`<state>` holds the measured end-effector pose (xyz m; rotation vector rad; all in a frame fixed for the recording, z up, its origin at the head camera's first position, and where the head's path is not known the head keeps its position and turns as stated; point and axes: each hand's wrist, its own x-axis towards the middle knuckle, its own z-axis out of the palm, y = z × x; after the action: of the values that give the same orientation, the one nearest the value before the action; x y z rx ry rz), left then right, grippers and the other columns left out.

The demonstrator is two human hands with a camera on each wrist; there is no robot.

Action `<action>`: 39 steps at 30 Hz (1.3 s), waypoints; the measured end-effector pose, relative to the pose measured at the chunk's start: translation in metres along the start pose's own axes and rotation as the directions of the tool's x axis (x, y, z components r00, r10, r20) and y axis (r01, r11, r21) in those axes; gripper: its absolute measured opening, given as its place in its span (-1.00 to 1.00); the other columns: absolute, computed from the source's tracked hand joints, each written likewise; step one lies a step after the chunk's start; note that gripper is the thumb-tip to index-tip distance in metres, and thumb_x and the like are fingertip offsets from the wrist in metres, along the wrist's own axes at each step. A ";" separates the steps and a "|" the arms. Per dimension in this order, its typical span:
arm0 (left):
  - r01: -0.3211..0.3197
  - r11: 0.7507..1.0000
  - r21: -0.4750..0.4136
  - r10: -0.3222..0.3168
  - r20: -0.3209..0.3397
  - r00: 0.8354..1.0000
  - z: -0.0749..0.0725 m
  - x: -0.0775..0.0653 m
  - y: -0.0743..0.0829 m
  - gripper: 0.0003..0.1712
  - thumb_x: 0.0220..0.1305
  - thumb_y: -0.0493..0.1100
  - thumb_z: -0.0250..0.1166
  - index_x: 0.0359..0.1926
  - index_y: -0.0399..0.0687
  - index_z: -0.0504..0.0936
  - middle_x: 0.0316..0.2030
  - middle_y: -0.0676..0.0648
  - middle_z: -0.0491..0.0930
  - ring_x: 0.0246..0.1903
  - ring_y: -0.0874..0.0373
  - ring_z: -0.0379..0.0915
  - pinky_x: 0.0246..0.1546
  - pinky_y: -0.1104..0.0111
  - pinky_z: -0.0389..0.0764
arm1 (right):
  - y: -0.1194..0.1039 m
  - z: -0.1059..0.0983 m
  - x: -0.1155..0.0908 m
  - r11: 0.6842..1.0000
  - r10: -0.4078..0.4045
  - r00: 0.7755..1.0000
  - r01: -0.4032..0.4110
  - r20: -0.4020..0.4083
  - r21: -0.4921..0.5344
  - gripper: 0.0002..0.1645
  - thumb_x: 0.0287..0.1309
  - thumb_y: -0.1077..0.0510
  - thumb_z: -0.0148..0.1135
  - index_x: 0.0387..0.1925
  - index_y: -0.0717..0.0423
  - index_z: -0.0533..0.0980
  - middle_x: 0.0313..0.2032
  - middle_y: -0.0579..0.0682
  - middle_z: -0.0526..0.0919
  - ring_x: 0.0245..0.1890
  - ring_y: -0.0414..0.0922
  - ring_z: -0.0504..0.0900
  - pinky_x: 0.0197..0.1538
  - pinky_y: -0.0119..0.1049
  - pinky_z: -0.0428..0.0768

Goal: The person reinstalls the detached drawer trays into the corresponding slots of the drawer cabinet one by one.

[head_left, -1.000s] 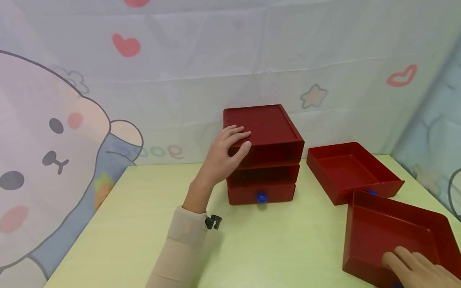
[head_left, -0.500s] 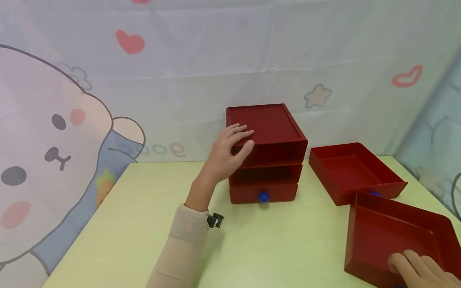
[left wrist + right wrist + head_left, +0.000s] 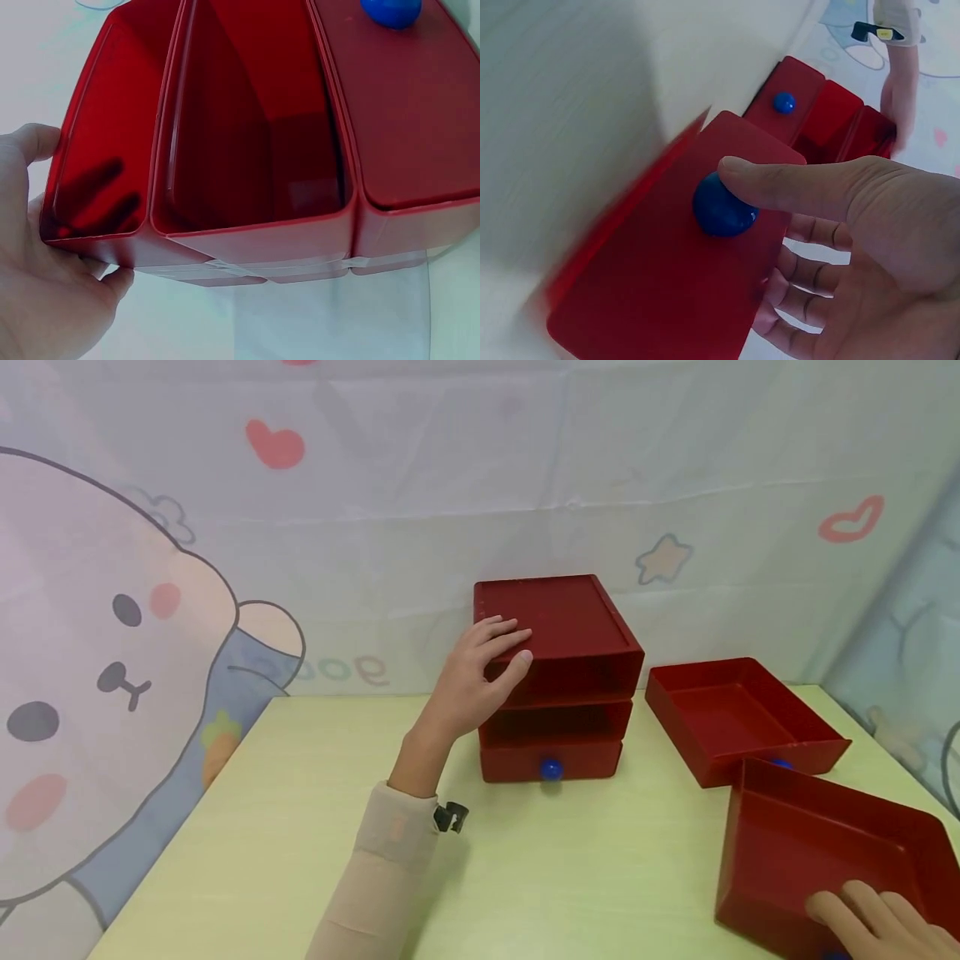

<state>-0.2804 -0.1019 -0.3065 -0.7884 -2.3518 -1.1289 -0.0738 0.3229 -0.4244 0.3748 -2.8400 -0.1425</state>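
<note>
A red drawer cabinet (image 3: 562,618) stands at the back middle; its upper two slots are vacant and a bottom drawer (image 3: 517,764) with a blue knob sits in place. My left hand (image 3: 468,685) holds its top left front corner, fingers over the top, and in the left wrist view other fingertips (image 3: 118,279) lie along the side. At the lower right, my right hand (image 3: 885,922) grips the front wall of a loose red drawer (image 3: 832,827). The right wrist view shows that thumb on the blue knob (image 3: 724,206) and the fingers behind the panel.
A second loose red drawer (image 3: 727,718) lies on the pale yellow table (image 3: 585,860) right of the cabinet; the held drawer's far corner overlaps its front. A printed cloth (image 3: 420,527) hangs right behind the table. A cable (image 3: 951,768) shows at the right edge.
The head view has shifted slightly, moving the whole scene a little to the right. Both hands keep their holds, and the cabinet and drawers stay nearly in place.
</note>
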 end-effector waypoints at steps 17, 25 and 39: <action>-0.008 1.000 0.015 0.008 -0.001 1.000 -0.001 0.001 0.001 -0.49 0.57 -0.03 0.23 0.42 -0.06 0.60 0.48 -0.13 0.44 0.53 -0.02 0.21 0.57 0.03 0.26 | -0.008 -0.025 -0.003 0.982 -0.149 0.932 0.180 -0.331 0.063 0.01 0.22 -0.73 -0.44 -0.26 -0.17 0.71 -0.47 -0.33 0.49 -0.52 -0.29 0.31 -0.55 -0.39 0.56; -0.011 1.000 0.021 0.011 -0.012 1.000 -0.004 -0.002 0.002 -0.51 0.56 -0.03 0.23 0.40 -0.03 0.63 0.45 -0.09 0.49 0.51 -0.01 0.23 0.56 0.05 0.26 | -0.033 -0.040 0.000 0.964 -0.202 0.932 0.244 -0.300 0.109 -0.23 0.00 -0.72 0.22 -0.13 -0.25 0.72 -0.33 -0.49 0.44 -0.42 -0.40 0.29 -0.46 -0.52 0.55; -0.032 0.999 0.031 0.033 -0.038 0.999 -0.007 0.001 0.003 -0.53 0.56 -0.03 0.25 0.38 -0.02 0.65 0.40 -0.08 0.55 0.48 0.00 0.27 0.56 0.07 0.25 | -0.061 -0.063 0.042 0.813 -0.463 0.864 0.502 -0.197 0.295 0.03 -0.30 -0.36 0.69 0.28 -0.23 0.49 -0.12 -0.37 0.38 -0.20 -0.44 0.27 -0.39 -0.55 0.47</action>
<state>-0.2784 -0.1062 -0.3000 -0.7843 -2.3109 -1.0829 -0.0808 0.2488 -0.3610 1.1429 -2.5827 0.2684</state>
